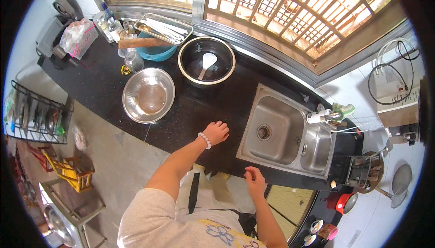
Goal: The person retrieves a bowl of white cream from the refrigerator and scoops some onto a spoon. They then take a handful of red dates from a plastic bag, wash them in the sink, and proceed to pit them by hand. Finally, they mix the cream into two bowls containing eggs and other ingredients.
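My left hand (217,132), with a pale bead bracelet (205,140) at the wrist, is over the black countertop (190,112), fingers loosely bent and nothing seen in them. Whether it touches the stone is unclear. Lower right, my right hand (255,181) hovers by the counter's front edge with curled fingers and a gap at the thumb. To its upper right is a double-bowl stainless steel sink (282,129), its visible basins without water. A hammered metal bowl (149,95) stands left of my left hand. Behind it, a dark round pot (185,57) holds a white rice paddle (208,63).
A teal basin (158,54) stands under a wooden board (144,42) and a wire-rimmed tray (164,29) of white sticks. Glass jars (134,61) sit beside it. The faucet (321,116) rises behind the sink. A knife rack (360,168) stands at right, a yellow chair (71,173) at left.
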`<control>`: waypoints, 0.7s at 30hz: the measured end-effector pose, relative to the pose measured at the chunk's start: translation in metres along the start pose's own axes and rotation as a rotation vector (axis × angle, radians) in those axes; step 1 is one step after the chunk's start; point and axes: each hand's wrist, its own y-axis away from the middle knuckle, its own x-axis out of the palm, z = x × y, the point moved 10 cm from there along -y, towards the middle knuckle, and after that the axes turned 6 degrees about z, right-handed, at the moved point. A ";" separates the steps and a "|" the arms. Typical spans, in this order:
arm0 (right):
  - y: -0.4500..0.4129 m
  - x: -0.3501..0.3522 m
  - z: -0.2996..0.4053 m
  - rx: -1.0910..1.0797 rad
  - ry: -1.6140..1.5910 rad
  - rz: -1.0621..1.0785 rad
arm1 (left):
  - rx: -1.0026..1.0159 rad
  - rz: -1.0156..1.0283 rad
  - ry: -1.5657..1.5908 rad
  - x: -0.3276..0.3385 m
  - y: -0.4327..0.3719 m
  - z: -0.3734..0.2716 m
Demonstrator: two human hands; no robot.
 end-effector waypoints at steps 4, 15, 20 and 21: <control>-0.025 0.031 0.010 -0.016 -0.042 0.114 | -0.032 -0.036 0.221 -0.015 -0.003 0.015; -0.133 0.103 0.029 -0.432 0.549 0.014 | -0.901 -0.343 1.243 0.013 0.034 0.126; -0.153 0.160 0.063 -0.631 0.650 0.152 | -1.097 -0.543 1.720 0.028 0.053 0.148; -0.154 0.173 0.065 -0.679 0.665 0.180 | -1.170 -0.571 1.813 0.025 0.060 0.147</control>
